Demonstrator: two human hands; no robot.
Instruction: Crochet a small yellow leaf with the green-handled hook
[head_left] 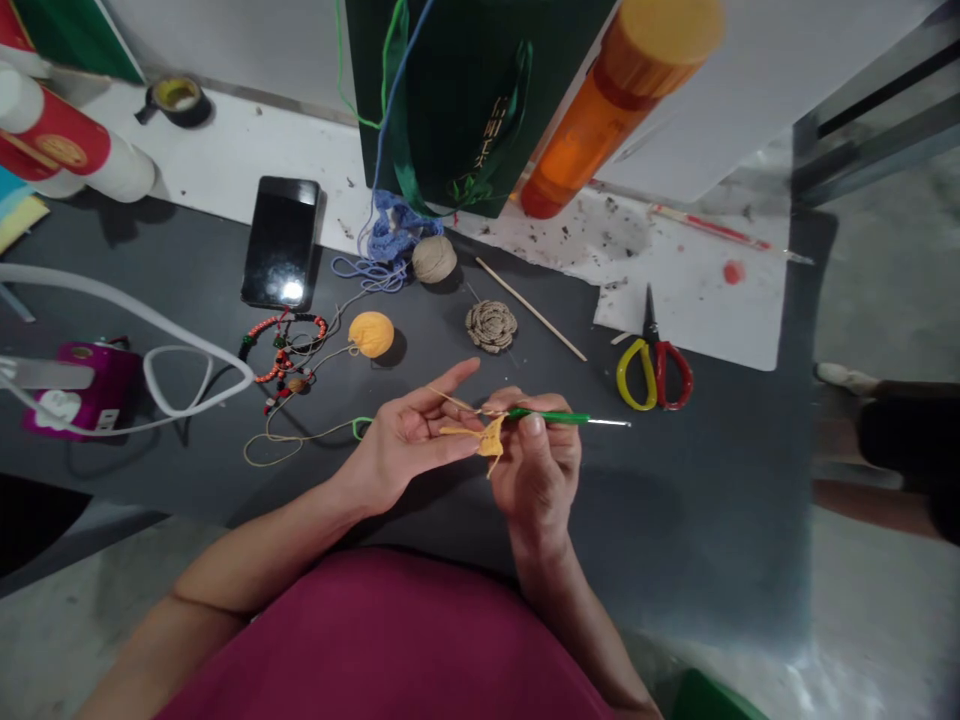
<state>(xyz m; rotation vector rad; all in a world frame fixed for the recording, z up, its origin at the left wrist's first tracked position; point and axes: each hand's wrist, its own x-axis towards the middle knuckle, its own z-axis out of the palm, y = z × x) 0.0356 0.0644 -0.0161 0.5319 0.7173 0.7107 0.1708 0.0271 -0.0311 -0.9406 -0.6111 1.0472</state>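
Note:
My left hand (401, 445) pinches a small yellow crochet piece (491, 438) between thumb and fingers, its index finger stretched out with yellow yarn running over it. In my right hand (538, 465) is a crochet hook (555, 416) with a green handle, one metal end pointing right. The hook's other end meets the yarn at the top of the piece, partly hidden by my fingers. A ball of yellow yarn (371, 334) lies beyond my left hand. Further right sits a grey-brown crocheted flower (491, 326).
Scissors (654, 365) with yellow and red handles lie to the right, near a thin wooden stick (531, 308). Behind stand a dark green bag (465, 110) and an orange bottle (600, 120). A phone (282, 242), beige yarn ball (434, 259), beaded bracelet (262, 330) and white cable (150, 300) occupy the left.

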